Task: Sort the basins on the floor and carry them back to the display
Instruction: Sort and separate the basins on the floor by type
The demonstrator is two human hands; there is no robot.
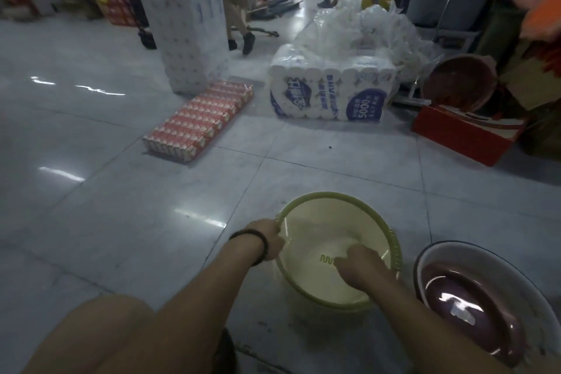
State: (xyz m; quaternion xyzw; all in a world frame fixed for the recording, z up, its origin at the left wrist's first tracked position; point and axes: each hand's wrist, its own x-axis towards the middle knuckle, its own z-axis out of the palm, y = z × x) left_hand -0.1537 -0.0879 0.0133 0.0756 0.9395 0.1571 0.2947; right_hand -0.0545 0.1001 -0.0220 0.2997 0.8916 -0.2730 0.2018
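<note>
A dim shop aisle with a pale, glossy tiled floor; wrapped packs of toilet paper sit in the upper centre of the frame and a flat tray of red cartons lies left of them. At lower centre a cream basin with a green rim stands on the tiles. The left hand clasps its left rim, fingers curled over the edge. The right hand reaches inside, knuckles up — whether it grasps anything cannot be told. Just right of it, at lower right, sits a dark red basin. To sort well, the rim hand should probably steady the basin while the other checks inside — then nest like with like.
</note>
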